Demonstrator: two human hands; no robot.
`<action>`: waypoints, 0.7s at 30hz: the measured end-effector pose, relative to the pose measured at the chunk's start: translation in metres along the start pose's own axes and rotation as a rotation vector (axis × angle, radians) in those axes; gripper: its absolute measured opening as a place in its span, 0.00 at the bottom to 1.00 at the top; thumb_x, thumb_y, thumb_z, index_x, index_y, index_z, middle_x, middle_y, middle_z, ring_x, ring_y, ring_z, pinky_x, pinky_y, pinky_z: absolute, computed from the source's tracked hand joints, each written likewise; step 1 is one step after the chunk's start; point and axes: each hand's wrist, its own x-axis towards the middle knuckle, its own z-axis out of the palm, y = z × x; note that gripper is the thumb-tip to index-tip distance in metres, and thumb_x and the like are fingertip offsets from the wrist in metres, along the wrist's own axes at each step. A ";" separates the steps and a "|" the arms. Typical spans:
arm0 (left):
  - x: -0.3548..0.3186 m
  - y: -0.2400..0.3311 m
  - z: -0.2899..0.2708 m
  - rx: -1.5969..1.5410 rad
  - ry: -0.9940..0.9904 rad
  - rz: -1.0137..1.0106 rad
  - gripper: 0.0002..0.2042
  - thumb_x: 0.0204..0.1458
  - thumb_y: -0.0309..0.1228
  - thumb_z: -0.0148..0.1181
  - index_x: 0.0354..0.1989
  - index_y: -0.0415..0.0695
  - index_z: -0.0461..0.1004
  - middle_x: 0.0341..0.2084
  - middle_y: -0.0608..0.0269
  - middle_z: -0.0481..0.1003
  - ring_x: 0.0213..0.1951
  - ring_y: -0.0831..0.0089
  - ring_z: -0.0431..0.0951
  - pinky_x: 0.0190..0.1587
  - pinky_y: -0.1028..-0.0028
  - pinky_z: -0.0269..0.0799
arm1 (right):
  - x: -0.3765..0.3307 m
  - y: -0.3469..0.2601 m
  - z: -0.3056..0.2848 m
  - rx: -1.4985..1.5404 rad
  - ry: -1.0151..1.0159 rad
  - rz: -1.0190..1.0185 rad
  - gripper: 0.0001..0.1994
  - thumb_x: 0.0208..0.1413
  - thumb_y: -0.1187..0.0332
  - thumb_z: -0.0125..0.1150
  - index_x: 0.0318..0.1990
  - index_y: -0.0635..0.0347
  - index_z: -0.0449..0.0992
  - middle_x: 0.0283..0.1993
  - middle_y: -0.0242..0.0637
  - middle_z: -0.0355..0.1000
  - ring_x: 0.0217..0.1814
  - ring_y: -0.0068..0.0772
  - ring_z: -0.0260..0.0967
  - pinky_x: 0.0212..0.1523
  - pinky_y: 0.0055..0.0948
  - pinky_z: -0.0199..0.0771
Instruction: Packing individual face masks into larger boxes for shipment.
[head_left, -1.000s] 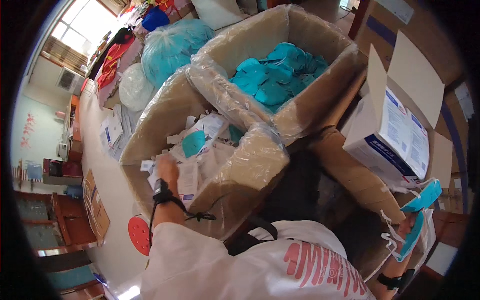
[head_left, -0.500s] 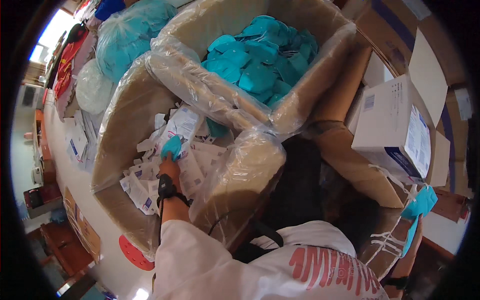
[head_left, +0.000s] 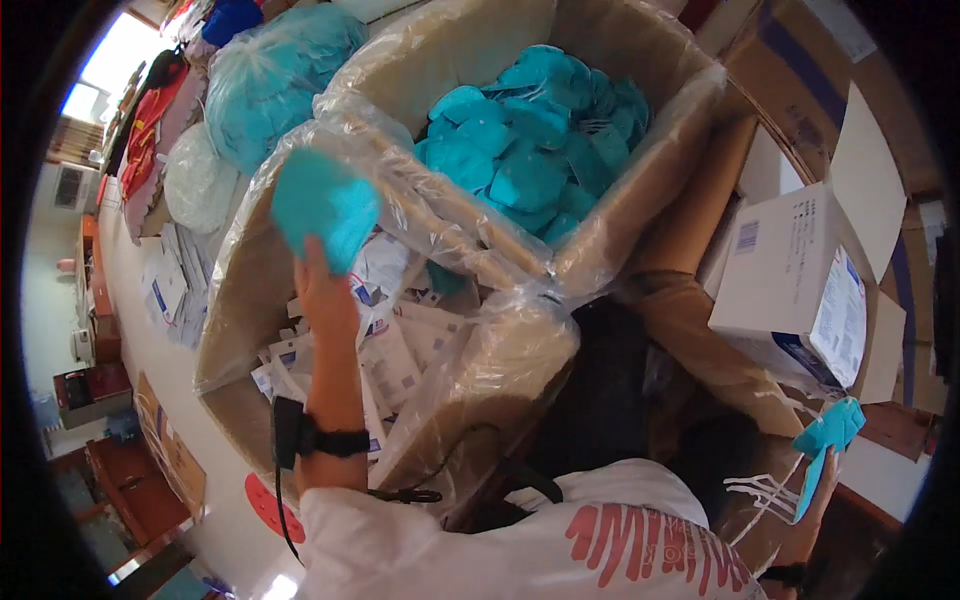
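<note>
Left of centre, the person's left hand pinches the lower edge of a rounded, matte teal cloth-like mask spreading above it. Upper centre, crumpled plastic lines a brown cardboard box. Lower right, the right hand clasps narrow teal masks — stringy white straps trailing leftward.

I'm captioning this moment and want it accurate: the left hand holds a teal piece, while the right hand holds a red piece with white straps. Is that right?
Not quite: the strapped piece in the right hand is teal, not red, as the head view shows. The left hand does hold a teal piece.
</note>
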 end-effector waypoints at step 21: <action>-0.133 -0.133 0.167 -0.207 -0.866 -1.073 0.12 0.51 0.35 0.51 0.39 0.40 0.71 0.29 0.62 0.71 0.36 0.71 0.71 0.37 0.75 0.67 | -0.008 -0.017 -0.004 -0.072 0.130 0.045 0.15 0.55 0.60 0.52 0.43 0.61 0.67 0.31 0.30 0.64 0.24 0.21 0.60 0.24 0.18 0.61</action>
